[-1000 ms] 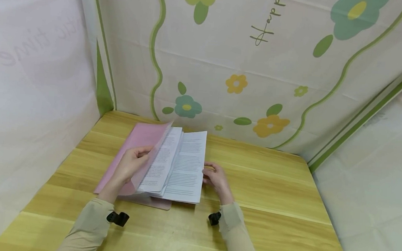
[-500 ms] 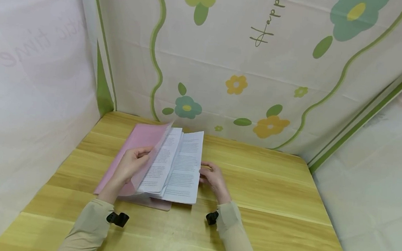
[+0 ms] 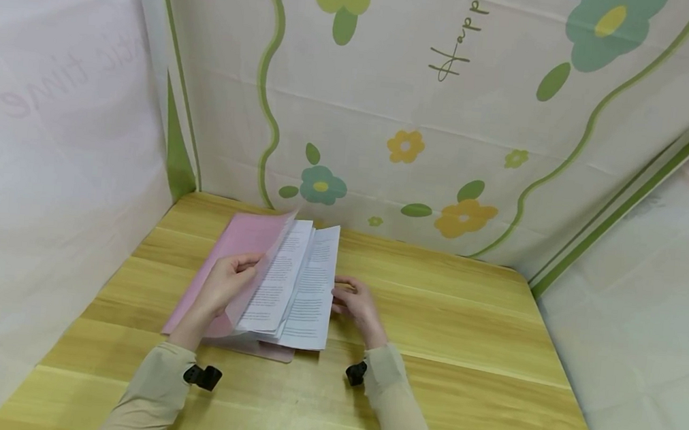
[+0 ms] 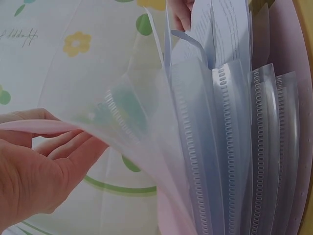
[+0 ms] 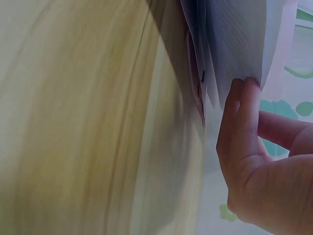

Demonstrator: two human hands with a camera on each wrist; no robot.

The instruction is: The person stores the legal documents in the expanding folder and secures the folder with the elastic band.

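Note:
A pink display book (image 3: 251,231) with clear pockets (image 4: 230,147) lies at the table's left middle, its front cover lifted at a slant. My left hand (image 3: 228,283) pinches the cover's free edge, with the clear first pocket beside it. Inside the book are printed pages (image 3: 273,291). A printed sheet (image 3: 315,294) sticks out from the book's right side, partly hidden under the pages. At its right edge my right hand (image 3: 356,305) holds it between fingers and thumb; in the right wrist view two fingertips (image 5: 251,82) are right at the edge.
The book rests on a wood-grain table (image 3: 448,361). Behind it rises a white cloth wall (image 3: 356,86) with printed flowers, and further cloth walls stand left and right. Both wrists carry small black cameras.
My right hand has moved left with the sheet, so less of the sheet sticks out of the book. The left hand and the lifted cover stay put.

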